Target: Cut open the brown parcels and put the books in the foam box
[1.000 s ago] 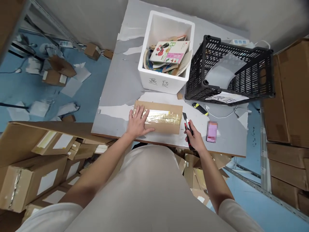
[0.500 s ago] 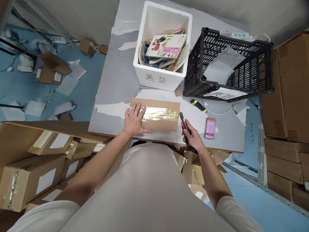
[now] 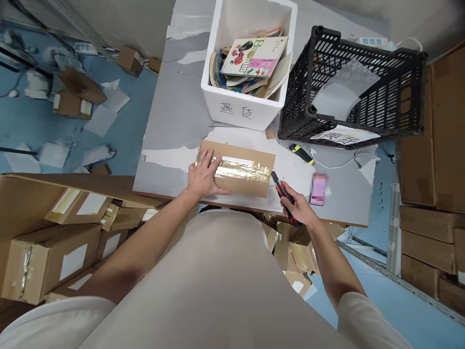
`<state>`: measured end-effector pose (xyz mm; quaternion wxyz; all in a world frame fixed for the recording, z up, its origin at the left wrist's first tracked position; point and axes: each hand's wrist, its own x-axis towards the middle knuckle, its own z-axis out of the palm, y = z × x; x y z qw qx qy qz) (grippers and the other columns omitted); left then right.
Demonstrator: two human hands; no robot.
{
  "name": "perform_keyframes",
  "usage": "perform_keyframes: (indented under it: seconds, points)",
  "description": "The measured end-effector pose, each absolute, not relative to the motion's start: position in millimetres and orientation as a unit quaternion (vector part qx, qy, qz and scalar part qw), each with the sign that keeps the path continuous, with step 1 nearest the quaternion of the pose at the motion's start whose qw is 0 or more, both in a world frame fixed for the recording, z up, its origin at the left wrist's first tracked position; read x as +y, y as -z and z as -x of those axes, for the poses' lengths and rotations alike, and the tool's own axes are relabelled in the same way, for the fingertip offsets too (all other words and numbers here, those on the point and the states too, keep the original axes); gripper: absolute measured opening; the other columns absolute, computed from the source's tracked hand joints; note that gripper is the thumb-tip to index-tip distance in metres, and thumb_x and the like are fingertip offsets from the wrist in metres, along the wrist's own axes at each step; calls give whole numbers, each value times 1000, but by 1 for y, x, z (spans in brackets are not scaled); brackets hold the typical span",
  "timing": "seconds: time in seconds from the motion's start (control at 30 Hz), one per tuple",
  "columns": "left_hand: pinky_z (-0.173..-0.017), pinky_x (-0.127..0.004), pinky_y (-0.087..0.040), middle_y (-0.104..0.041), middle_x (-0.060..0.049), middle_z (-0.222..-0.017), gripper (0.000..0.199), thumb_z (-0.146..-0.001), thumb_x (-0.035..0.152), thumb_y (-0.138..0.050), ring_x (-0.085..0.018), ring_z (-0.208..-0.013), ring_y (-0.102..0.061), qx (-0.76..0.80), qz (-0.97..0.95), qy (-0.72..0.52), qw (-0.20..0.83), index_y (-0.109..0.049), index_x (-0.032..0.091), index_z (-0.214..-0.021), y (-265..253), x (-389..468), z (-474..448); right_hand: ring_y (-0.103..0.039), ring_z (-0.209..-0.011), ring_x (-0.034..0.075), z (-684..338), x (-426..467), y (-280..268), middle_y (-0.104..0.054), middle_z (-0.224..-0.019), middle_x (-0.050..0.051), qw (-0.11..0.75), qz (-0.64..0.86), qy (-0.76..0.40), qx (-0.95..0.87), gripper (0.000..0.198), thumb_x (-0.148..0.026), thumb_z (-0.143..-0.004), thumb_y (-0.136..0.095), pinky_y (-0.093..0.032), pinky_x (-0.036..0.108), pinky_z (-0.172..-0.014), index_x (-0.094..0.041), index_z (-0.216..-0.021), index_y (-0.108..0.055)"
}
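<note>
A taped cardboard box (image 3: 247,180) lies on the grey table (image 3: 156,121) in front of me, slightly turned, with a white label under clear tape. My left hand (image 3: 204,177) rests with spread fingers on the box's left end. My right hand (image 3: 296,202) is wrapped round a red and black utility knife (image 3: 284,191). The knife's tip is close to the box's right end; whether it touches the cardboard I cannot tell. Right of that hand lies a phone (image 3: 318,189) with a pink screen. Behind it is a yellow and black tool handle (image 3: 301,153).
A white foam box (image 3: 243,109) full of books stands at the back of the table. Beside it is a black plastic crate (image 3: 348,131) with translucent sheeting inside. Cardboard boxes (image 3: 54,257) are heaped lower left, with more stacked boxes (image 3: 425,225) on the right.
The box has turned slightly clockwise, its right end nearer me. My right hand and the knife have shifted a little right, the knife more slanted. The camera view has moved slightly.
</note>
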<state>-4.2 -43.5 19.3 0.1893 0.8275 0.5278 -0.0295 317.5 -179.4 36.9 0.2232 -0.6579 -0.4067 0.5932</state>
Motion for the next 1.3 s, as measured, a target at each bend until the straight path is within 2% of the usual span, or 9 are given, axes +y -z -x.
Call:
perform_keyframes:
  seconds: [0.3,0.5,0.63,0.77,0.87,0.97,1.07,1.13,1.3]
  points:
    - [-99,-57,-32,-13,-20,-158,119,-53,79,-65,-43,-144,-10,522,-836,45,164,-24,22,-149,-20,-42,3,-51,-43,11,-299,-227,-28,-55,-68,-3,220,651,-617,-384,70,-45,-87,-49,-45,27,-44,-23,-149,-29]
    - [-102,-54,-30,-15,-21,-157,121,-52,82,-61,-42,-143,-14,511,-847,13,144,-26,19,-149,-15,-46,6,-55,-51,13,-315,-235,-16,-63,-78,0,213,732,-483,-430,68,-41,-91,-41,-51,31,-58,-25,-152,-19]
    - [-109,-57,-17,-19,-22,-156,121,-52,83,-60,-42,-143,-16,500,-858,-29,118,-28,18,-148,-8,-52,10,-60,-76,21,-318,-214,24,-63,-98,12,106,803,-321,-491,68,-25,-91,-33,-49,39,-77,-19,-154,-10]
    - [-110,-62,-4,-27,-21,-153,102,-64,79,-56,-42,-142,-20,495,-863,-71,73,-36,20,-145,0,-62,12,-57,-93,27,-303,-186,74,-55,-109,17,-35,837,-250,-486,70,-15,-85,-42,-46,44,-83,-25,-152,-23]
    - [-110,-56,-16,-45,-18,-143,71,-77,66,-55,-36,-136,-36,489,-863,-103,71,-51,23,-133,7,-73,11,-54,-101,31,-295,-180,92,-50,-117,20,-60,844,-233,-479,67,-15,-86,-44,-45,50,-85,-30,-149,-28]
    - [-103,-48,-34,-62,-15,-118,43,-85,49,-54,-30,-120,-53,481,-861,-132,100,-62,23,-119,15,-82,10,-47,-115,35,-300,-175,83,-42,-131,22,25,827,-195,-526,67,-23,-88,-46,-41,55,-90,-28,-150,-25]
    - [-100,-45,-41,-65,-13,-109,34,-89,38,-50,-27,-113,-57,474,-857,-161,121,-63,22,-116,22,-88,7,-34,-130,35,-306,-149,49,-32,-141,22,140,801,-125,-569,68,-36,-93,-39,-35,54,-99,-19,-153,-12]
    - [-100,-44,-42,-65,-12,-109,32,-89,33,-48,-26,-113,-57,476,-853,-176,124,-64,21,-115,25,-89,5,-26,-137,33,-301,-120,22,-27,-147,23,167,745,-103,-638,72,-44,-94,-35,-29,52,-106,-14,-153,-7]
    - [-96,-43,-46,-68,-10,-105,33,-88,28,-44,-24,-107,-59,502,-837,-167,143,-67,22,-110,27,-88,-3,-18,-140,40,-264,-64,-16,-22,-155,20,21,575,-119,-809,75,-51,-88,-51,-13,60,-109,-20,-150,-23]
